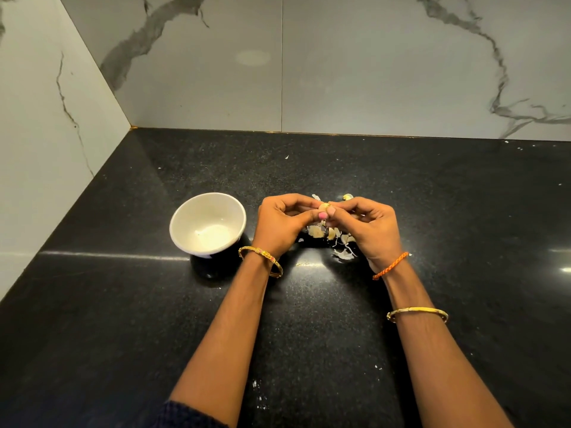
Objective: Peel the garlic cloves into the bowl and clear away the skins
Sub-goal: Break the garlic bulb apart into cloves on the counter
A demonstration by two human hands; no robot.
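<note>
A small pale garlic clove [323,207] is pinched between the fingertips of both hands above the black counter. My left hand [282,225] grips it from the left, my right hand [366,227] from the right. Below and between the hands lies a heap of papery garlic skins [341,242], with a few pale pieces [316,231] that may be cloves. A white bowl [185,217] with a dark outside stands just left of my left hand; its inside looks bare.
The black speckled counter [309,319] runs into a corner of white marble walls [370,72] at the back and left. Tiny skin flecks [256,386] lie scattered near the front and far right.
</note>
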